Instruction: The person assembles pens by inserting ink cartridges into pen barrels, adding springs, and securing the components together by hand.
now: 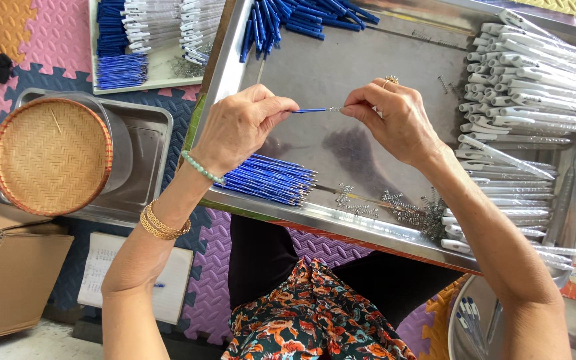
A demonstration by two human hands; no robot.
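Note:
My left hand (241,127) pinches a thin blue pen refill (309,111) held level over a steel tray (368,63). My right hand (395,119) holds a tiny metal spring (335,109) at the refill's tip. Below the hands lies a bundle of blue refills (271,180). A heap of small springs (408,210) sits near the tray's front edge. White pen barrels (528,87) are stacked along the tray's right side. More blue pen parts (301,17) lie at the tray's far end.
A woven round basket (51,157) rests in a smaller steel tray (145,167) at left. A second tray (151,40) with blue and white pen parts lies beyond it. A cardboard box (15,267) and a notebook (105,267) sit on foam floor mats.

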